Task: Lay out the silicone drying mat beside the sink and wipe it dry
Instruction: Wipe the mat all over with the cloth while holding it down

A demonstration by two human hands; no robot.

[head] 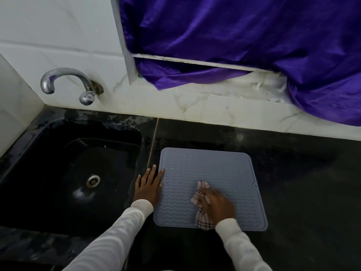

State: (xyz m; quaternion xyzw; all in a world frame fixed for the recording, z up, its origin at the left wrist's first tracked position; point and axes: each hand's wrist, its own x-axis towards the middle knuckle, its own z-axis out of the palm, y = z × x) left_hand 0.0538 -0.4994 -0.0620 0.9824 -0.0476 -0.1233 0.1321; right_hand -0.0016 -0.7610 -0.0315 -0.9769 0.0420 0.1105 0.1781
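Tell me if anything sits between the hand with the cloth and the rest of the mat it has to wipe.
Nothing visible does. The right hand presses the checked cloth onto the mat, whose surface is bare elsewhere. The left hand lies flat at the mat's left edge, only its fingertips on the rim.

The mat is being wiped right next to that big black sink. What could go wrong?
1. The mat lies close to the sink; only the left hand, flat at its left edge, steadies it, so a hard wipe might slide it.
2. The counter behind the sink looks wet, so water could creep back.
3. The right hand holds a small bunched cloth, so corners might get missed.
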